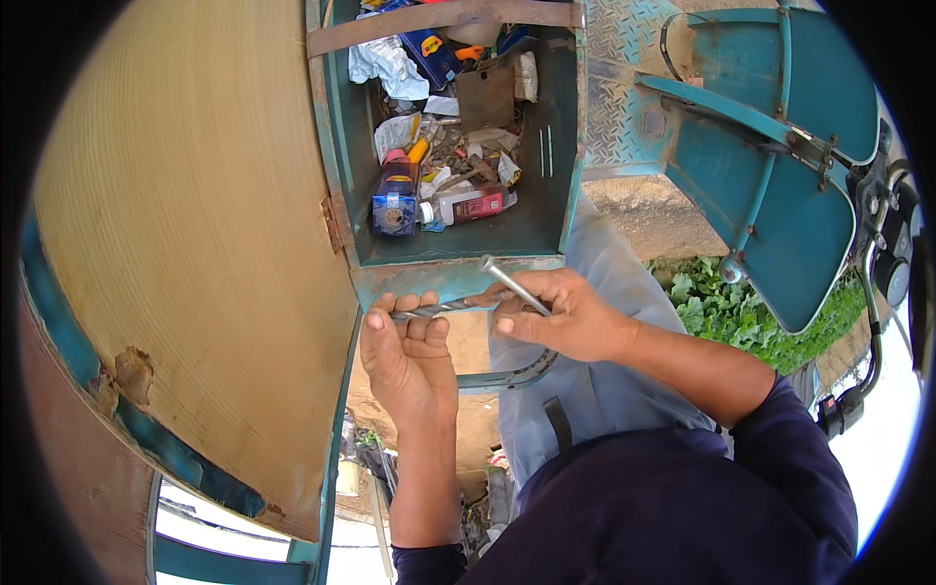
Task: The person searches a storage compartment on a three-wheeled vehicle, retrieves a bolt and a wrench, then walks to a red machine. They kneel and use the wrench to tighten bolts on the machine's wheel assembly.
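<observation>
A dark, spiral-fluted drill bit (441, 308) lies across the raised fingers of my left hand (409, 356), with the thumb curled toward one end. The bit's other end reaches the fingertips of my right hand (573, 314). Between the right thumb and fingers is a silver bolt (522, 288) with a small round head, tilted up to the left and crossing near the bit's end. Both hands are just in front of the near rim of a green metal box (458, 246), which holds mixed clutter.
Inside the box are a clear bottle (478, 205) with a pink label, a blue carton (395, 210), crumpled wrappers and scraps. A wooden panel (205, 244) fills the left side. At right are green metal plates (726, 185), handlebars (873, 331) and leafy plants (712, 312).
</observation>
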`<state>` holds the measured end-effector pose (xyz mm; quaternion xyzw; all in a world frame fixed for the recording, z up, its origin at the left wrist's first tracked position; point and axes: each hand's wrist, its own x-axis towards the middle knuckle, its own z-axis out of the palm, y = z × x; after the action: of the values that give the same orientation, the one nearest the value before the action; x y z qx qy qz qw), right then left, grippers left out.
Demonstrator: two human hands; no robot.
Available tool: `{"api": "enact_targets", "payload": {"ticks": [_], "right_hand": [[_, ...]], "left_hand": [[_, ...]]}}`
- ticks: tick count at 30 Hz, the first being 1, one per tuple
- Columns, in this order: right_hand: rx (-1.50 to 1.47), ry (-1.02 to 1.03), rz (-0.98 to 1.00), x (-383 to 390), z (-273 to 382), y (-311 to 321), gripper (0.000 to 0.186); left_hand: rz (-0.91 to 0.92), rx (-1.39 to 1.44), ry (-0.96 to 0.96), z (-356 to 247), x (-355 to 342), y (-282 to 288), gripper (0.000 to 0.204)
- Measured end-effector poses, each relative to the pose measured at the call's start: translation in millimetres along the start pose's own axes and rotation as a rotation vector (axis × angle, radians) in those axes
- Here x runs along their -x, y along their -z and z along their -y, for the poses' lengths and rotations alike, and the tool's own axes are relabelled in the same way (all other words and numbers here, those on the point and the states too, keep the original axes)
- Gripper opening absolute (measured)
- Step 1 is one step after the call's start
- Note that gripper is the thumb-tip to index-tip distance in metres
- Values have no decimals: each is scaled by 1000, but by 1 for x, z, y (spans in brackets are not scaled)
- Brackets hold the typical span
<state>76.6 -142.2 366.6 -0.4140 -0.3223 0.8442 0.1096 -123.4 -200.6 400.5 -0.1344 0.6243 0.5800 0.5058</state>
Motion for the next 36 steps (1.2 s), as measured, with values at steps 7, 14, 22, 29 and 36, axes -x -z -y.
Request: {"api": "enact_targets", "payload": {"ticks": [7,14,22,29,36], "right_hand": [[-302,-48,-144,0,4,2,35],[-234,-11,-253,-7,16,-5,29],[-124,-80,-297,-11,19,0,31],[-81,-197,-306,-14,23,0,35],[-125,-192,-312,-13,28,0,38]], "left_hand": [[-60,-30,27,0,-2,-13,36],[-22,-67,26,-3,3,-12,34],[-10,-132,-4,1,1,-12,29],[-12,-182,39,2,0,-12,34],[-8,-217,47,4,4,-12,36]]}}
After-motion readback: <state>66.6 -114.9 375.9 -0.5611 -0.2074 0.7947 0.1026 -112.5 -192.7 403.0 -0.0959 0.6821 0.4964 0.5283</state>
